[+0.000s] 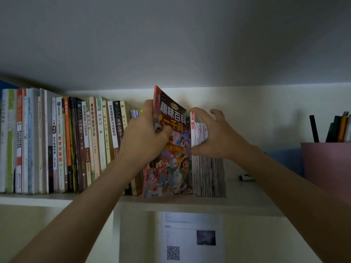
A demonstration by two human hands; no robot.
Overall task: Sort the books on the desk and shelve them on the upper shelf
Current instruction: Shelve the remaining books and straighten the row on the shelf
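The shelf (247, 188) runs across the whole view and carries everything in play. Left of the left hand stands the row (62, 145), a long run of upright spines, packed closely and leaning a little rightward at its near end. Far right of the right hand sits a pink pot (326, 168) holding pens (340, 128). Under the right hand is the stack (210, 177) of thin booklets, upright, with one white-spined volume at its left edge.

Between the two hands is the book (171, 149), a colourful picture volume resting on the shelf, its cover turned toward the camera and its top tilted left. The left hand (146, 133) has its grip clamped on the book: thumb across the cover, fingers curled behind the upper edge. The right hand (214, 133) has its fingers spread apart and loosely bent, pressing the top of the stack without pinching it. A small dark marker (247, 177) lies on the shelf below the right wrist.

The risks, as I judge them: the book is only half entered and tilted, so letting go early could let it slide off the front edge. The thin booklets could fan out and topple rightward once the right hand lifts, since nothing braces that side. Forcing the book in could also bend its soft cover.
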